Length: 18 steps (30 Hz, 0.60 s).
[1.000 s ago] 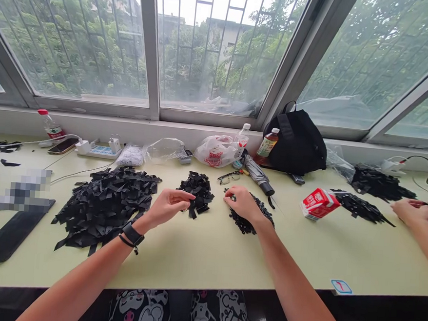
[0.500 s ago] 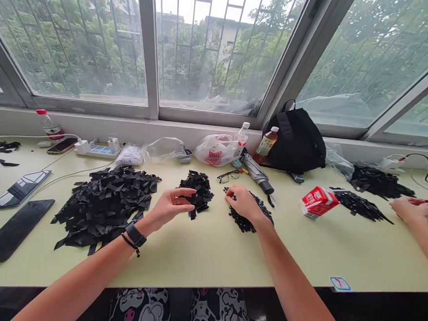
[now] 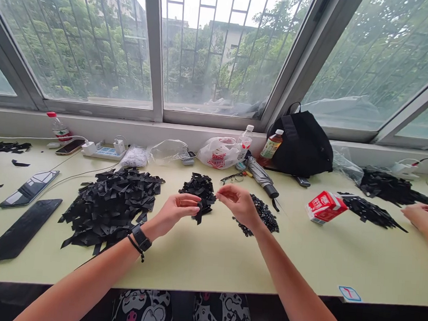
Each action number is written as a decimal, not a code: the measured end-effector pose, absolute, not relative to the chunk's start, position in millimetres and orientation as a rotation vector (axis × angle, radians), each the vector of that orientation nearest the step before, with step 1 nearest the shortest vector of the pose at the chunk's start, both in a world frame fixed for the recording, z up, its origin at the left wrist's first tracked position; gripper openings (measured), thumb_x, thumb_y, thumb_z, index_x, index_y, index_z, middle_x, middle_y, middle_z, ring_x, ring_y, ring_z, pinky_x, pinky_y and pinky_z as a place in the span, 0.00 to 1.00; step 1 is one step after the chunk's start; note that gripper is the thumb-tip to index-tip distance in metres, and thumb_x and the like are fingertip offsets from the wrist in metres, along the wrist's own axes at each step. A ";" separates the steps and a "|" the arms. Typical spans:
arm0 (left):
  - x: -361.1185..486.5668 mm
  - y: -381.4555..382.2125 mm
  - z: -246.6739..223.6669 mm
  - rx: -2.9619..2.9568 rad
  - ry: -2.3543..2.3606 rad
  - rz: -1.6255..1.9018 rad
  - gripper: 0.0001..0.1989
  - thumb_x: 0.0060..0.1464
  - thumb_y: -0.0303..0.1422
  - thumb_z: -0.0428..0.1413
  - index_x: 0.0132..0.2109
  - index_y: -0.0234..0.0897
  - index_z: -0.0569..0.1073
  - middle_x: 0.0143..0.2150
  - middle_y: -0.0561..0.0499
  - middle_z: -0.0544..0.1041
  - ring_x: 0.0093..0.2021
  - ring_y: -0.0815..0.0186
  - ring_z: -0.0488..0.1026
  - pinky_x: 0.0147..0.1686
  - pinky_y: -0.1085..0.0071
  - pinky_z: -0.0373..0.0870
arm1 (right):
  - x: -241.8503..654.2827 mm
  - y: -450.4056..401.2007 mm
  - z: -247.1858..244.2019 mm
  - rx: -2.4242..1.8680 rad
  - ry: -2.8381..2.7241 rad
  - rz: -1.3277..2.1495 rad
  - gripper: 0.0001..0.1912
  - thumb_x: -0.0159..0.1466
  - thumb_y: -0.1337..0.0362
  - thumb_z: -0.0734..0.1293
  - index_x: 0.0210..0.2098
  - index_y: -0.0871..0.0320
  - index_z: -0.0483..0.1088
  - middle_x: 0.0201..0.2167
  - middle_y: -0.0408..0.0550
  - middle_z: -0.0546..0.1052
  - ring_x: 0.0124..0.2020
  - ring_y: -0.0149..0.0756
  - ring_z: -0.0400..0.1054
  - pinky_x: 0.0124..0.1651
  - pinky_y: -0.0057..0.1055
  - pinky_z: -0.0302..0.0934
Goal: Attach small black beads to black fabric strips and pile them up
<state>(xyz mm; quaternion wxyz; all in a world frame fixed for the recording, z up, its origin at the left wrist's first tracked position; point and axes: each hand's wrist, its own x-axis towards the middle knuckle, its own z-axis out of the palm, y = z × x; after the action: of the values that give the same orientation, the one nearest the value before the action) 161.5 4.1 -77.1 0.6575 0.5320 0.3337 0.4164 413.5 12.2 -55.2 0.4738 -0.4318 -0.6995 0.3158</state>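
Observation:
My left hand (image 3: pixel 177 210), with a dark watch on its wrist, is held above the table, its thumb and fingertips closed on a small black piece. Just behind it lies a small pile of black strips (image 3: pixel 197 185). My right hand (image 3: pixel 238 202) is pinched, its fingertips near those of my left hand; what they hold, if anything, is too small to tell. Beside and partly under my right wrist is a pile of small black rings (image 3: pixel 265 217). A larger heap of black strips (image 3: pixel 111 207) spreads to the left of my left hand.
A red and white carton (image 3: pixel 324 206) stands at the right, near more black strips (image 3: pixel 371 210) and another person's hand (image 3: pixel 420 216). Glasses, a folded umbrella (image 3: pixel 262 176), a plastic bag (image 3: pixel 218 152) and a black backpack (image 3: pixel 303 142) lie behind. Phones are at the left.
My right hand has lifted from the ring pile and moved left, closer to my left hand. The whole view has shifted slightly.

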 end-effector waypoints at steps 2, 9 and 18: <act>162.8 3.2 -77.9 1.148 0.737 0.916 0.21 0.48 0.36 0.72 0.49 0.35 0.83 0.41 0.42 0.84 0.41 0.62 0.79 0.46 0.65 0.73 | 397.1 4.5 -55.7 -0.959 -1.649 0.899 0.15 0.62 0.51 0.75 0.41 0.53 0.75 0.38 0.49 0.80 0.41 0.43 0.76 0.49 0.42 0.71; 163.2 1.8 -71.8 1.004 0.674 0.866 0.20 0.49 0.40 0.72 0.47 0.34 0.84 0.46 0.40 0.83 0.42 0.63 0.79 0.51 0.63 0.74 | 377.1 -1.6 -70.0 -0.885 -1.739 0.924 0.16 0.62 0.55 0.75 0.47 0.52 0.76 0.41 0.49 0.83 0.44 0.44 0.78 0.52 0.45 0.70; 163.6 4.7 -81.8 1.023 0.733 0.890 0.20 0.48 0.37 0.73 0.48 0.35 0.84 0.46 0.43 0.83 0.41 0.66 0.78 0.49 0.66 0.72 | 380.2 -4.6 -61.5 -0.964 -1.879 0.762 0.15 0.63 0.56 0.73 0.48 0.50 0.76 0.42 0.47 0.84 0.45 0.45 0.77 0.53 0.45 0.68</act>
<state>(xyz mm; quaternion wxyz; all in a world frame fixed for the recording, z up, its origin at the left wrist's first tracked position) 163.6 4.7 -81.8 0.7173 0.4624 0.3315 0.4022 380.2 -4.6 -61.5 0.4333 -0.3870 -0.7544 0.3057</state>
